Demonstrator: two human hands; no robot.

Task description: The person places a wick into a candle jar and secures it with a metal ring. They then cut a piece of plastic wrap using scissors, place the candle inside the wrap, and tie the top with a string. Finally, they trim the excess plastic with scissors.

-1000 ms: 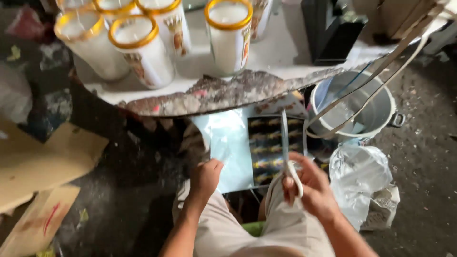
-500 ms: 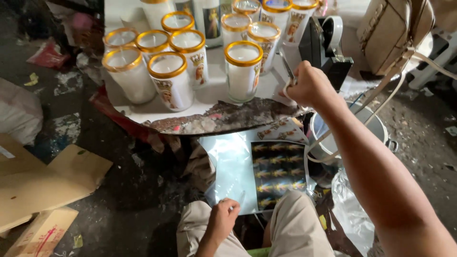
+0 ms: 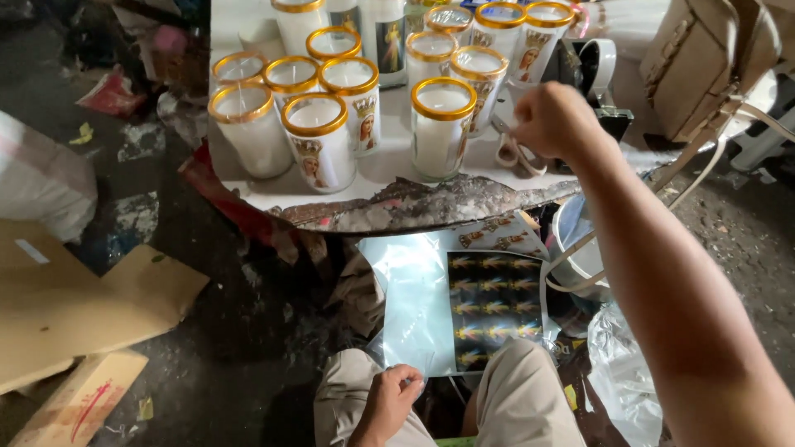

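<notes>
Scissors [image 3: 517,153] now lie below right hand [image 3: 553,122].

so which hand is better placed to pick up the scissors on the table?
Right. The right hand hovers just above the scissors on the table; the left hand is down at the knee, pinching the sticker sheet.

Candle jars [image 3: 331,108] crowd the tabletop [image 3: 381,170]; bare strip beside scissors [image 3: 512,151].

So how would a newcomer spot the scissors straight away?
Start at the white table crowded with gold-rimmed glass candles. At its right front edge, just below the right hand, lie the scissors: flat, with pale loop handles, unlike the upright candles beside them.
</notes>
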